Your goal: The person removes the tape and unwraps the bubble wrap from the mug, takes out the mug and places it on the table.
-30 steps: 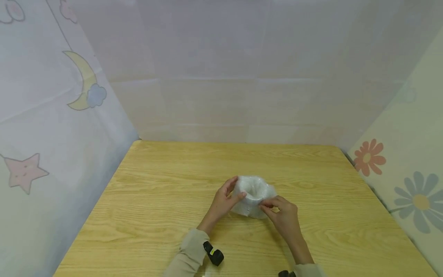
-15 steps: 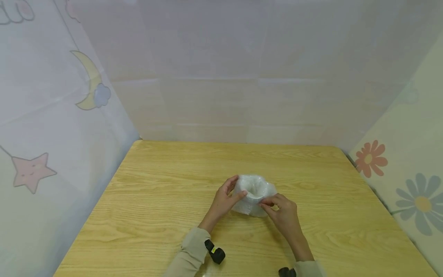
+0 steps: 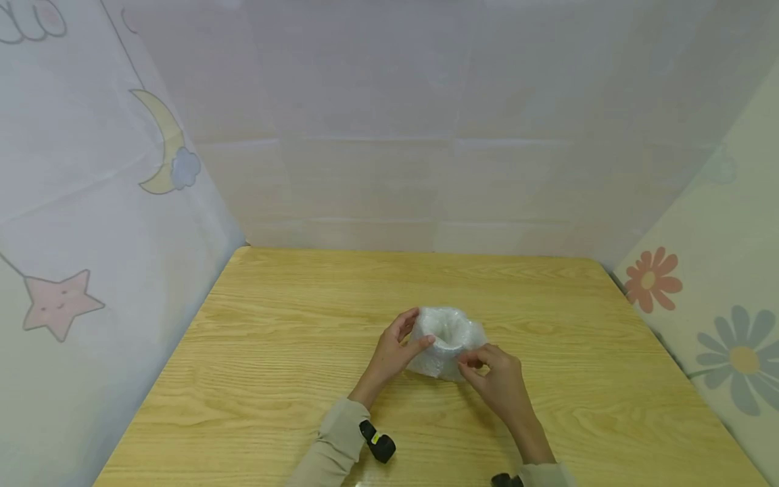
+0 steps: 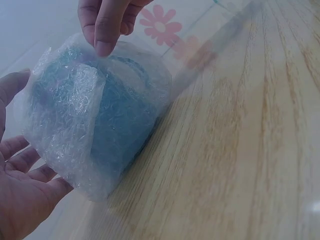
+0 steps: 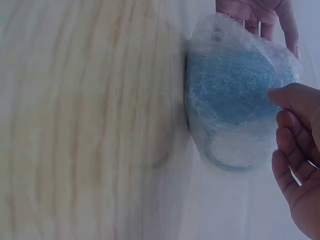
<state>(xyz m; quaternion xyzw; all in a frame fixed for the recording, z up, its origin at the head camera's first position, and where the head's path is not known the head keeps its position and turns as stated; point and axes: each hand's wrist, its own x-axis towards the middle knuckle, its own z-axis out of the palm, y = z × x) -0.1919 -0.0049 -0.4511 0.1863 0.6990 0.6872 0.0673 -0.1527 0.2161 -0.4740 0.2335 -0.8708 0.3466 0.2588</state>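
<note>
A blue mug [image 5: 225, 80] wrapped in clear bubble wrap [image 3: 435, 365] stands upright on the table, its mouth facing up in the head view. Through the wrap, the looped handle [image 5: 227, 162] shows on the side toward the right hand. My left hand [image 3: 389, 355] holds the wrapped mug from the left, thumb at the near rim and the other fingers round the far side. With thumb and forefinger, my right hand [image 3: 502, 382] pinches the wrap at the near right, just below the rim. In the left wrist view, a wrap edge [image 4: 97, 110] runs down the mug's side.
The wood-grain table [image 3: 292, 304] stretches out on every side of the mug. Pale printed sheets [image 3: 377, 182] rise behind it and at both sides. Black wrist cameras [image 3: 380, 446] sit at the sleeve cuffs.
The right fingertips have shifted slightly along the wrap near the rim. My left hand keeps its hold, and the mug stays in nearly the same place. The head view has turned slightly left.
</note>
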